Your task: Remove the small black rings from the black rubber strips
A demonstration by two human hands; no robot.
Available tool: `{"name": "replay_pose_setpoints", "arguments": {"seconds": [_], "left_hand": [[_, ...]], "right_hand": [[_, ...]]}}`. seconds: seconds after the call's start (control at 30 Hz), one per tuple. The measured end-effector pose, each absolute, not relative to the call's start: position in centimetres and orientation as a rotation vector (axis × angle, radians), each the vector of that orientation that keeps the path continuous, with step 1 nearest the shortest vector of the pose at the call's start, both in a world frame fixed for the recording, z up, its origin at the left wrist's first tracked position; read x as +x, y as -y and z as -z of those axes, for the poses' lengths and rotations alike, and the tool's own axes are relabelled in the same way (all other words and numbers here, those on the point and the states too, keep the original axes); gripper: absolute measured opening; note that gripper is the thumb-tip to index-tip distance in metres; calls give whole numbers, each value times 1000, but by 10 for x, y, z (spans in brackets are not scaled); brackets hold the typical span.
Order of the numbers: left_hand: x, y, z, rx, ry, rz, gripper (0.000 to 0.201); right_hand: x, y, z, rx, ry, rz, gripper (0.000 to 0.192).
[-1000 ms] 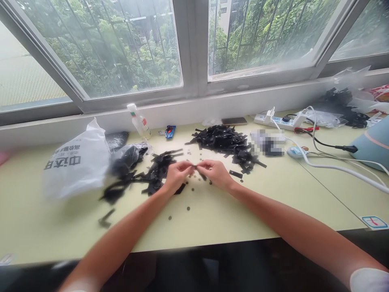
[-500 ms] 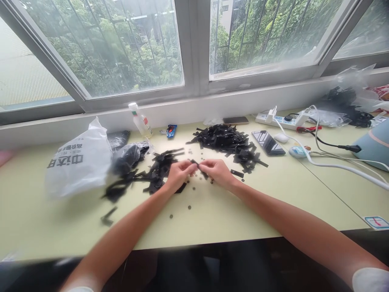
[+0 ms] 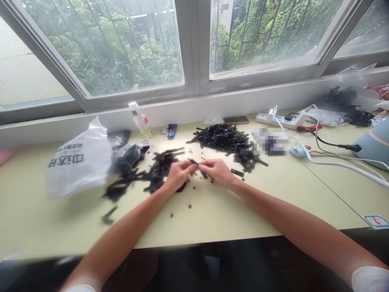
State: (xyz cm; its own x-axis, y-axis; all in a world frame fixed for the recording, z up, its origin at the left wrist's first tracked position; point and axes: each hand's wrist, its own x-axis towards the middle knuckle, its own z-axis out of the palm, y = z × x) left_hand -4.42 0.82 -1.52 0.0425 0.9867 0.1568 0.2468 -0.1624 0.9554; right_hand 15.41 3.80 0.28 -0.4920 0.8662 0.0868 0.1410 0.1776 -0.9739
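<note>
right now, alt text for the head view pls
Both hands, the left hand and right hand, pinch a small black strip between them over a pale table, with heaps of black strips behind and a white plastic bag at left.

Small black strip (image 3: 194, 162), flat and narrow, pinched at both ends, raised just above table, tilted from ten to four o'clock.

A flat object (image 3: 270, 142) beside the black pile is blurred beyond recognition, the small black strip (image 3: 195, 162) pinched between both hands is too small to identify, and the blue appliance (image 3: 375, 142) runs off the right edge.
</note>
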Motion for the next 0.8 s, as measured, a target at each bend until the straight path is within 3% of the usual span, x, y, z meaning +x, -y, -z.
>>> {"name": "replay_pose_setpoints", "arguments": {"seconds": [0.5,0.8], "left_hand": [[-48,-9,13,1730,-1323,-1260,26],[-64,-14,17,2336,-1450,-907,33]], "right_hand": [[154,-43,1,-926,1745,-1236,26],[157,-49,7,-983,1630,-1266,27]]}}
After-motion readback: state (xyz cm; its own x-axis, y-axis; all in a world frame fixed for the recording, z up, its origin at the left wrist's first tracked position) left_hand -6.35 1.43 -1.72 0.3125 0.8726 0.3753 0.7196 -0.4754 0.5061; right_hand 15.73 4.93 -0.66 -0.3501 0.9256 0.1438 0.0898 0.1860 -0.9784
